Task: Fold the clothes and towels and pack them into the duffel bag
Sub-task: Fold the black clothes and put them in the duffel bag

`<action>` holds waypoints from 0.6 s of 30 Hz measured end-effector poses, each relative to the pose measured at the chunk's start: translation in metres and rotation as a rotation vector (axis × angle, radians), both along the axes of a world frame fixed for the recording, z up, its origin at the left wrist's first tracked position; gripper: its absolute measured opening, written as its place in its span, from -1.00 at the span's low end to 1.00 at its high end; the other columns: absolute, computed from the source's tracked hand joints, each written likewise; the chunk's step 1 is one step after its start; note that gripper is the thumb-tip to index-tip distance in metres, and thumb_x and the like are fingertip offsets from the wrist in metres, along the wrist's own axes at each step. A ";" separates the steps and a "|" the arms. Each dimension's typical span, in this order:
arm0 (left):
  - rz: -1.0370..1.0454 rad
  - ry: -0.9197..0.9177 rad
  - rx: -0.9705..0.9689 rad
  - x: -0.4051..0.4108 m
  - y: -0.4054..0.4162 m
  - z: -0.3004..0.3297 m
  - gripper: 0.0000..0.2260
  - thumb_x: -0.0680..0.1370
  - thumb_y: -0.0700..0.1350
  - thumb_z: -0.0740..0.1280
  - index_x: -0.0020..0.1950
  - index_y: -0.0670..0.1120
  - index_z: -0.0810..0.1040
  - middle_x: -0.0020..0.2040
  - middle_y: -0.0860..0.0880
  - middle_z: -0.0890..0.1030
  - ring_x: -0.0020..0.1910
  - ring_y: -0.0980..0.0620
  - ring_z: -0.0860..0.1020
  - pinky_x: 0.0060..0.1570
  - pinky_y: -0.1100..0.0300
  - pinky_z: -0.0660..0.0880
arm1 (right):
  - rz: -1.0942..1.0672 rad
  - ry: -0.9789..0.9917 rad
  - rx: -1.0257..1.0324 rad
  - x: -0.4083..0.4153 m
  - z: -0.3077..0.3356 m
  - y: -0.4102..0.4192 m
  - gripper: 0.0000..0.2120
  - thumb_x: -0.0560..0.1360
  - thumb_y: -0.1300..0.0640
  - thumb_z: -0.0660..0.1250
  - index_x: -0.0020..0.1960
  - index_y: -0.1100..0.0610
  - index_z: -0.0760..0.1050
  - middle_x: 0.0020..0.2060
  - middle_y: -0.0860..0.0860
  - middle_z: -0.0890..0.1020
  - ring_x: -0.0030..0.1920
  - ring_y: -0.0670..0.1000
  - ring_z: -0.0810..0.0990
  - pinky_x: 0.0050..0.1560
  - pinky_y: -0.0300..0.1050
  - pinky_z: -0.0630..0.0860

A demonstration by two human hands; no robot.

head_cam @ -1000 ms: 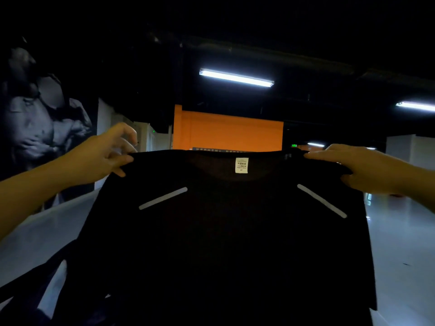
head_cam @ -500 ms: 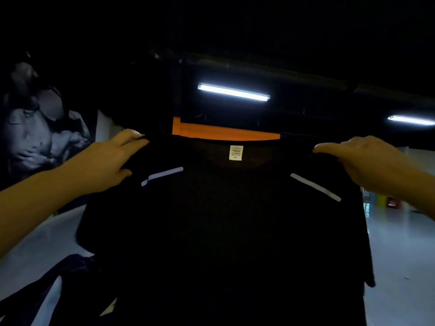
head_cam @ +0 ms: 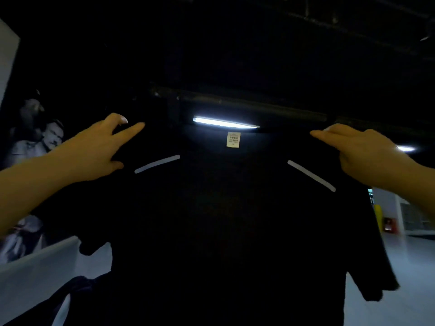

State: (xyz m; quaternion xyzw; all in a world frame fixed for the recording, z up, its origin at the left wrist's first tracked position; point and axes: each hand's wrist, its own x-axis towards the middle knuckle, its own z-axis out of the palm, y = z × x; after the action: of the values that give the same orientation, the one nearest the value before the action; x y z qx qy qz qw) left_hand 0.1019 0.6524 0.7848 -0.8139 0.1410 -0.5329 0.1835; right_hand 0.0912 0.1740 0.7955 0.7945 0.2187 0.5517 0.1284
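Observation:
A black T-shirt [head_cam: 226, 220] hangs spread out in front of me, held up high in the air. It has a white neck label and two pale reflective stripes below the shoulders. My left hand [head_cam: 96, 149] pinches the shirt's left shoulder, and my right hand [head_cam: 360, 154] pinches the right shoulder. The shirt's body and short sleeves dangle freely below my hands. No duffel bag shows in this view.
Dark cloth [head_cam: 77, 288] lies on a white table [head_cam: 35, 274] at the lower left. A wall picture [head_cam: 35, 142] is on the left. A ceiling light tube [head_cam: 223, 123] glows above the collar. A pale floor [head_cam: 400, 267] stretches away on the right.
Both hands have raised the shirt higher, and the camera has tilted upward. The orange wall behind is now hidden by the shirt. Both pinches on the shoulders stay.

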 end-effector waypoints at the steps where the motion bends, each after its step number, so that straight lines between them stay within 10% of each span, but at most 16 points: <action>1: -0.008 -0.010 -0.007 -0.015 -0.005 0.004 -0.05 0.18 -0.21 0.65 0.49 -0.22 0.27 0.28 -0.35 0.35 -0.11 -0.39 0.52 -0.22 -0.12 0.57 | 0.016 0.019 0.068 -0.015 0.004 -0.001 -0.40 0.40 0.45 0.36 0.41 0.20 0.37 0.26 0.22 0.49 -0.36 -0.13 0.37 -0.26 -0.11 0.28; 4: -0.059 -0.033 -0.041 -0.064 -0.023 0.014 -0.06 0.33 -0.10 0.58 0.53 -0.09 0.05 0.38 -0.31 0.24 0.10 -0.36 0.45 0.02 -0.17 0.51 | 0.041 0.027 0.184 -0.054 0.009 -0.010 -0.49 0.52 0.35 0.22 0.46 0.15 0.30 0.31 0.15 0.41 0.11 0.21 0.50 -0.12 -0.07 0.33; 8: -0.084 -0.006 -0.105 -0.119 -0.043 0.023 -0.14 0.46 -0.03 0.46 0.50 0.02 -0.12 0.44 -0.22 0.13 0.27 -0.22 0.32 0.26 -0.04 0.36 | 0.032 -0.034 0.242 -0.102 0.015 -0.006 -0.57 0.49 0.24 0.16 0.35 0.18 0.40 0.21 0.16 0.46 0.05 0.18 0.50 -0.12 -0.07 0.31; 18: -0.142 -0.013 -0.145 -0.140 -0.033 0.016 -0.16 0.39 -0.14 0.52 0.43 0.07 -0.01 0.30 -0.26 0.31 0.06 -0.27 0.45 0.05 -0.13 0.47 | -0.028 -0.056 0.257 -0.098 0.014 -0.005 -0.53 0.54 0.32 0.21 0.43 0.16 0.33 0.33 0.11 0.41 0.11 0.15 0.52 -0.14 -0.12 0.34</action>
State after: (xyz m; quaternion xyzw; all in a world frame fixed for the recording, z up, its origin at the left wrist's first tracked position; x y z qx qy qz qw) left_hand -0.0383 0.6191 0.8008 -0.8095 0.1580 -0.5588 0.0869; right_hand -0.0064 0.1691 0.8094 0.7917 0.1316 0.5953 0.0393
